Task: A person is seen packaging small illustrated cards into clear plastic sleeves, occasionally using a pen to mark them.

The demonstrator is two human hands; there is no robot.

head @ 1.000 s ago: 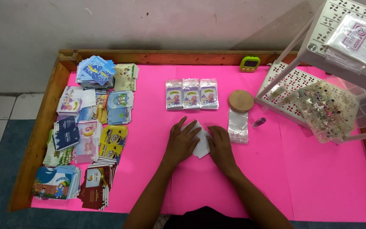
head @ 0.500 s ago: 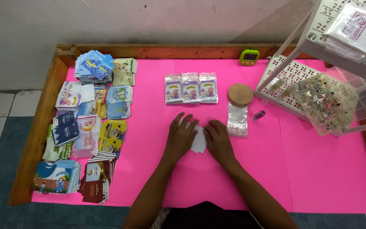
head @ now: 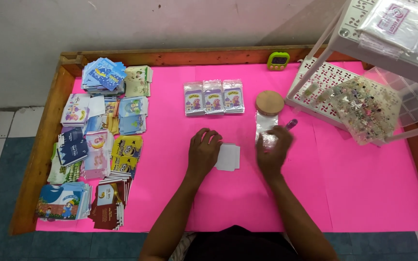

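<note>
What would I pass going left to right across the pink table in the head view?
Stacks of colourful envelopes → left hand → small white card → right hand → white perforated rack.

Right hand [head: 273,151] (blurred) off white card [head: 228,157]
</note>
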